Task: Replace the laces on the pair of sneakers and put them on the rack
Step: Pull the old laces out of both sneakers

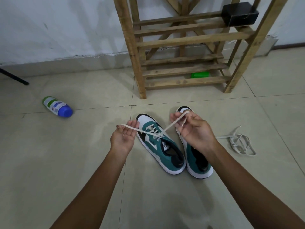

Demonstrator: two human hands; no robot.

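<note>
Lace [171, 125] is soft, flat, light and limp, so it only holds shape under tension; left hand [125, 136] pinches one end, right hand [191, 128] pinches the other, both pulled out from the crossing at the top eyelets of the left sneaker [166, 152], best gripped near the tips. Both sneakers sit mid-floor on the tiles, right sneaker [196, 160] touching it and looking unlaced, probably light and stiff enough to lift by the heel. Spare lace [239, 142] lies tangled right, bottle [57, 106] far left, rack [181, 42] just beyond, box [239, 13] on its upper shelf; path to rack looks open.
</note>
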